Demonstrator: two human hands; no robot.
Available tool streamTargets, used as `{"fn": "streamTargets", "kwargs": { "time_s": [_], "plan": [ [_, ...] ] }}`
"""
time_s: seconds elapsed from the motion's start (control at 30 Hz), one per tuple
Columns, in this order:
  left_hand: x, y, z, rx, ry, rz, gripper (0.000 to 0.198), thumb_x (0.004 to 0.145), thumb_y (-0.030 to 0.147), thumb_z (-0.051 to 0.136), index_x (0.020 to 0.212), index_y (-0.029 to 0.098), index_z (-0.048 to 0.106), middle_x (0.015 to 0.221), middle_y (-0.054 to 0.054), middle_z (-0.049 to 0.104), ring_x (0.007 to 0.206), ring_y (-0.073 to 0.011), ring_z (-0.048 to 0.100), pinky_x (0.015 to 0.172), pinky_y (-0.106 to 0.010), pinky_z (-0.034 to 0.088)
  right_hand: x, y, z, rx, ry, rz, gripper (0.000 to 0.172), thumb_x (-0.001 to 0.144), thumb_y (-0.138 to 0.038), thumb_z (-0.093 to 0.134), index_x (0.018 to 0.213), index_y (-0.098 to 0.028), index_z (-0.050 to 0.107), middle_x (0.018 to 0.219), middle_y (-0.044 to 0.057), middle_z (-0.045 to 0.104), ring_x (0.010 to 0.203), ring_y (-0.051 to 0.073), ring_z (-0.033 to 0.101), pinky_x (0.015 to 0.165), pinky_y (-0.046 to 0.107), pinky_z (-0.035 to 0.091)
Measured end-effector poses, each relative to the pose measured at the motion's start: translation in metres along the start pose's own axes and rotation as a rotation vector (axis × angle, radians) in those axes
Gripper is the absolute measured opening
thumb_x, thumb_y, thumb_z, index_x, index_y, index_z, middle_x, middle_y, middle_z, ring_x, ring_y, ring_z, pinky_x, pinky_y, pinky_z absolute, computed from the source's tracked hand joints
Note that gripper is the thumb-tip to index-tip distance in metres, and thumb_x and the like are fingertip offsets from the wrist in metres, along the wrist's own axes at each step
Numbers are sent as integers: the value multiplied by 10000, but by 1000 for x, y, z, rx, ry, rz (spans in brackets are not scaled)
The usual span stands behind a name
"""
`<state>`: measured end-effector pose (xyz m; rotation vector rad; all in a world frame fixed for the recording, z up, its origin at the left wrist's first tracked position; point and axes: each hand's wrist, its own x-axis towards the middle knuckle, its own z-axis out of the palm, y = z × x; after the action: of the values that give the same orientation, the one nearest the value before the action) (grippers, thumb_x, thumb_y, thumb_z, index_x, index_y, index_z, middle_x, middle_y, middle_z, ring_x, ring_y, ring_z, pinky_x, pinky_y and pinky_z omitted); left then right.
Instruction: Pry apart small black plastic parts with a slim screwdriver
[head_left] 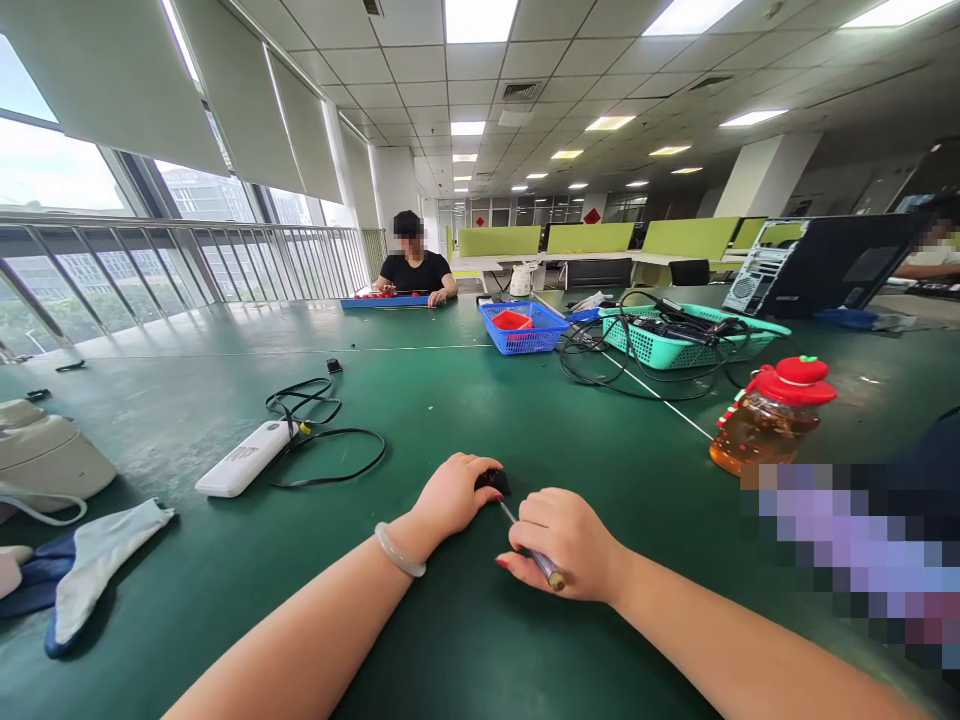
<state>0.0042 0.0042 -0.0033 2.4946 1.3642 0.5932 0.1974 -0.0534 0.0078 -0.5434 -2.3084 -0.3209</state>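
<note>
In the middle of the green table [420, 620], my left hand [452, 495] is closed around a small black object [493, 481], pressing it to the tabletop. Fingers cover much of that object, so I cannot make out its kind. A screwdriver [547, 570] with a see-through handle and a thin metal shaft is gripped in my right hand [574, 540]. Its shaft points away and to the left, with the tip close to the black object. Whether the tip touches it, I cannot tell.
Left lie a white power strip [244, 460] with its black cord and a blue-white glove [112, 560]. Baskets, blue [525, 330] and turquoise [679, 345] with cables, stand farther back. A red-lidded jar [776, 415] is at right. A person [415, 265] sits at the far end.
</note>
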Motion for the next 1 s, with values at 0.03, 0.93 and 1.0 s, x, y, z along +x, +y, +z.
{"fn": "streamTargets", "kwargs": {
  "time_s": [0.03,0.93,1.0],
  "plan": [
    [0,0,0,-9,1,-7,323,856,271,646,1178,253,645,1149,-21,710,1084,-230,602,969,-368,476,0,-1,1,5,-13,4,366,943,-370,482,643,-188,589,585,-9,485,542,124,385,549,279,272],
    [-1,-4,2,39,-20,74,401,860,264,622,1258,241,581,1205,-44,680,1109,-241,584,1018,-415,433,-2,2,-1,21,-136,108,282,916,-318,509,690,-186,613,627,-7,543,541,111,437,551,269,288],
    [0,-4,2,41,-22,66,380,859,265,624,1238,248,597,1204,-41,681,1108,-243,586,1019,-420,431,-2,1,-1,18,-142,110,282,915,-319,512,689,-184,614,630,-6,545,544,112,437,552,270,287]
  ]
}}
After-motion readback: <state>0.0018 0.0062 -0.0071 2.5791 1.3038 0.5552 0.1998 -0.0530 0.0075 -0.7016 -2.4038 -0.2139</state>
